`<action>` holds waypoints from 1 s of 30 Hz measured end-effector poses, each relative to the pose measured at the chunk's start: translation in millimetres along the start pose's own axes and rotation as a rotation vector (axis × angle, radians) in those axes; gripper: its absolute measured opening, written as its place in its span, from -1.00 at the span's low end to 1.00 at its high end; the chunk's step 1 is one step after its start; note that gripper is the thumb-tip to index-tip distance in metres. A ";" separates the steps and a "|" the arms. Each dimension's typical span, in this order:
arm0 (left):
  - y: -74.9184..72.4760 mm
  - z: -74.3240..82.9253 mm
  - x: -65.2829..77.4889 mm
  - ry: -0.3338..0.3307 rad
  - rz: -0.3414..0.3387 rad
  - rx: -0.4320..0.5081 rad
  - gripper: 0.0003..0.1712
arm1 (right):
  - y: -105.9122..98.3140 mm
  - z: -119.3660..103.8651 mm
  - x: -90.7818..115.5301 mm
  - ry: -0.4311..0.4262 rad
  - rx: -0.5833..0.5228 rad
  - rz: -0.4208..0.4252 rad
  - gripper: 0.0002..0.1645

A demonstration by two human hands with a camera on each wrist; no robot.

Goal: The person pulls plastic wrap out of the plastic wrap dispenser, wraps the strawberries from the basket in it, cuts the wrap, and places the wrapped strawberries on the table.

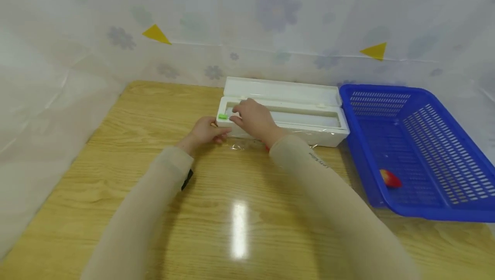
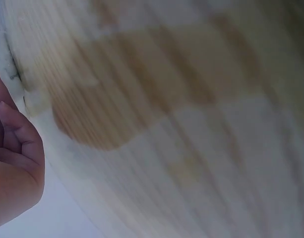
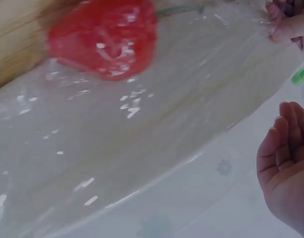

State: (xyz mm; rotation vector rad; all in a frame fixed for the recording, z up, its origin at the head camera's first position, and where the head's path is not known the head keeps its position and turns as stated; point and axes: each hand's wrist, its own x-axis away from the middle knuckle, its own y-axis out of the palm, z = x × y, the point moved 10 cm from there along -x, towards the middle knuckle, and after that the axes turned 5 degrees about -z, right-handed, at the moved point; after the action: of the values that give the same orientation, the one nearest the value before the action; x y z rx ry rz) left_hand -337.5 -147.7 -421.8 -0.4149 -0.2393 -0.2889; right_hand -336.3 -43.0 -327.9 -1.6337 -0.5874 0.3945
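A white cling film dispenser box [image 1: 247, 132] stands at the back of the table, its lid [image 1: 282, 90] raised and a white roll [image 1: 305, 118] inside. At its front left corner my left hand [image 1: 206, 131] pinches the edge of the clear cling film [image 3: 181, 109]. My right hand [image 1: 255, 118] is over the box's left part, fingers loosely bent, near the green slider [image 1: 222, 116]. Under or behind the film shows a red fruit-like object [image 3: 107, 39] with a green stem, mostly hidden by my right arm in the head view. The left wrist view catches only part of the left hand [image 2: 15, 148].
Right of the box stands a blue plastic basket [image 1: 367, 159], close against its end. Inside lies a red and yellow fruit-like piece [image 1: 390, 178]. Behind the wooden table [image 1: 209, 211] hangs a flowered sheet [image 1: 193, 9] with two yellow triangles.
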 end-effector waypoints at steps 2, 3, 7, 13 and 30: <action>0.0 0.5 -0.2 0.011 0.002 -0.007 -0.75 | 3.6 -14.4 -7.1 -0.011 0.047 -0.038 -0.54; 0.1 1.1 -0.2 0.020 0.002 -0.015 -0.75 | 5.0 -19.4 -9.9 -0.008 0.067 -0.051 -0.55; 1.2 1.3 -2.4 0.042 0.003 -0.037 -0.73 | 6.8 -25.3 -18.0 0.036 0.092 -0.047 -0.68; -0.3 0.8 -2.9 0.032 0.010 -0.045 -0.72 | 7.7 -23.7 -21.0 0.047 0.121 -0.054 -0.70; 1.6 -2.1 -1.3 0.019 -0.007 0.006 -0.74 | 8.9 -16.2 -16.5 0.029 0.093 -0.006 -0.72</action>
State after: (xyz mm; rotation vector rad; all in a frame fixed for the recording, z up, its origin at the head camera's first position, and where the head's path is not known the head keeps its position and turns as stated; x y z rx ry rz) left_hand -337.9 -146.9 -424.6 -0.4050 -0.2235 -0.2982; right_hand -339.1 -66.4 -335.5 -1.5462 -0.5450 0.3874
